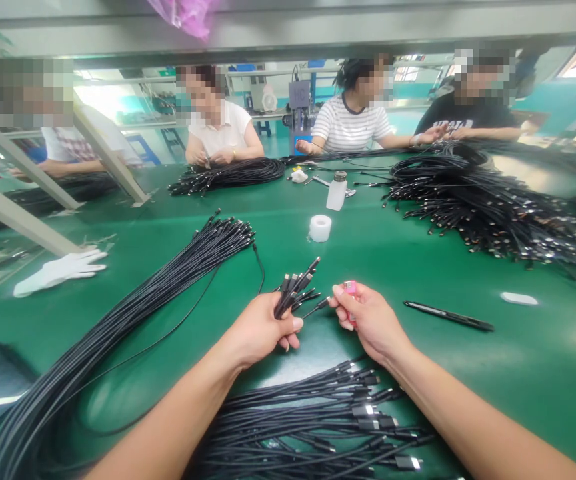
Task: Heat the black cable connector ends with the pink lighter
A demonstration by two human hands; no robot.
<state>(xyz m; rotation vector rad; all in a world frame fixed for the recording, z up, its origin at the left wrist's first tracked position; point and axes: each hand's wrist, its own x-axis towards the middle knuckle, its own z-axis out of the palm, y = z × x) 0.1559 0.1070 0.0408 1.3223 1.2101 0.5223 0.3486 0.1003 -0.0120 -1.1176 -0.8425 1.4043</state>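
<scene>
Black USB cables (298, 427) lay nearest, between the forearms, on a green tabletop (448, 287). Cable heap (473, 193) bounded far right; long cable bundle (133, 300) curved along left; moving room opened around the pen (448, 316). Left hand (263, 330) closed round a connector cluster (295, 290), one end jutting rightward; right hand (371, 320) pinched a small pink device (351, 287), contact with that end unclear. Several connectors were gathered, many lay ungripped; checked share couldn't be told.
</scene>
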